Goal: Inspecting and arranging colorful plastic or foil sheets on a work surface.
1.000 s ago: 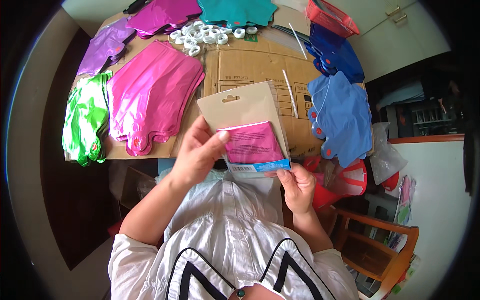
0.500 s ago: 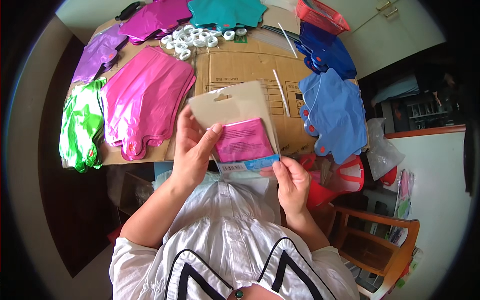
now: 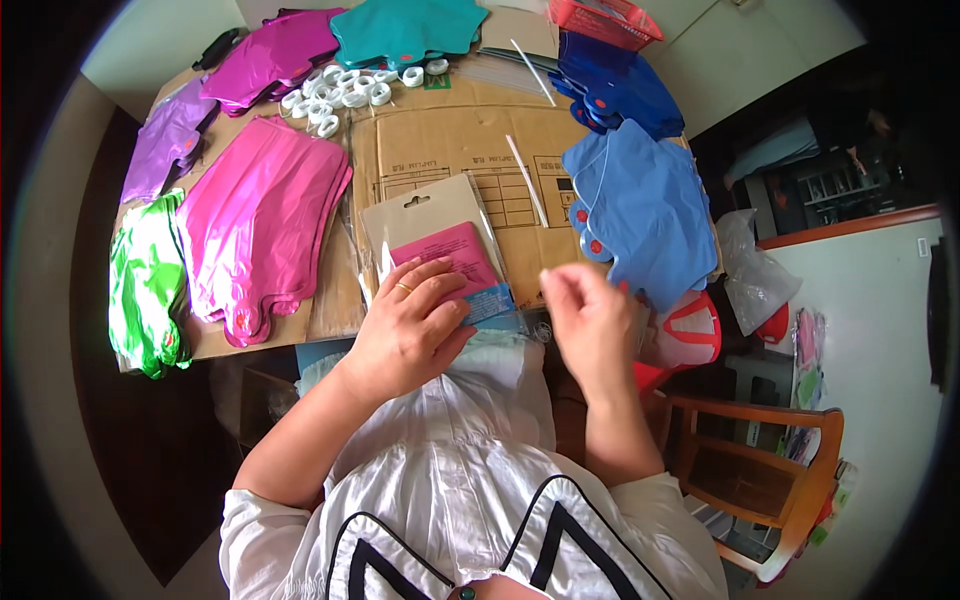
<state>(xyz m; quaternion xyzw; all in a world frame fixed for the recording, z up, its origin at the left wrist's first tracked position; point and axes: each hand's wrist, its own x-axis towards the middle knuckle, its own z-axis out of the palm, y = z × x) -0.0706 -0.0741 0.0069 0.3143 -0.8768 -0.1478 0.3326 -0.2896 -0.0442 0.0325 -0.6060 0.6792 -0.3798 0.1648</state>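
A clear plastic package (image 3: 410, 205) with a cream hang-card, a folded pink foil piece (image 3: 470, 242) and a blue lower strip lies at the near edge of the cardboard (image 3: 420, 140). Across its lower part rests my left hand (image 3: 412, 325), fingers spread and lying flat, a ring on one. To the right of the package my right hand (image 3: 592, 318) is raised, its fingers curled in and thumb pressed to them. Whatever may be in that pinch is hidden or too small to see.
Flat foil stacks surround the cardboard: pink (image 3: 260, 220), green (image 3: 148, 275), purple (image 3: 165, 145), magenta (image 3: 270, 55), teal (image 3: 405, 30), dark blue (image 3: 625, 85) and light blue (image 3: 645, 210). White ribbon rolls (image 3: 335, 92), white sticks (image 3: 527, 180), a red basket (image 3: 607, 20) and a wooden chair (image 3: 750, 470) also show.
The package has gone from both hands down onto the cardboard. My left hand now lies over it. My right hand has let go of its corner and moved up, apart from it.
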